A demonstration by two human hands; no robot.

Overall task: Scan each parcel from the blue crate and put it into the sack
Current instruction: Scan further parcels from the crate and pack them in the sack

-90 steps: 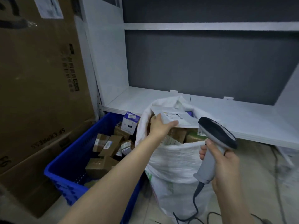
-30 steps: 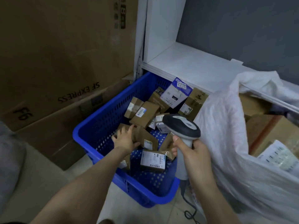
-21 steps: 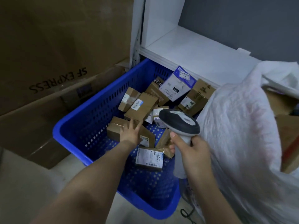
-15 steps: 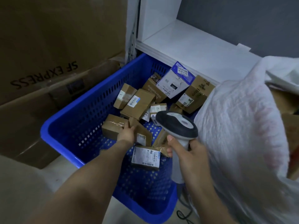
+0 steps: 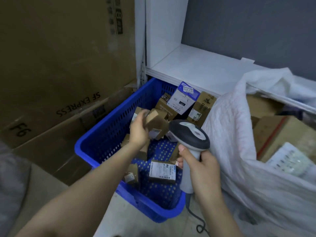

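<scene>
The left hand (image 5: 139, 129) is gripping a small brown box (image 5: 156, 123) above the middle of the blue crate (image 5: 109, 125), fingers curling round its far end. The right hand (image 5: 203, 170) is clutching the grey handle of the scanner (image 5: 189, 135) over the crate's right side, with the dark head sitting just beside the box. The hands are working close together, not touching. More parcels are lying on the crate's floor and leaning against its far wall. The white sack (image 5: 230, 142) is pressing against the crate's right rim, its mouth gaping. A white shelf (image 5: 196, 65) is overhanging the crate's far edge, and big cartons (image 5: 59, 65) are crowding its left, leaving open air above the crate.
</scene>
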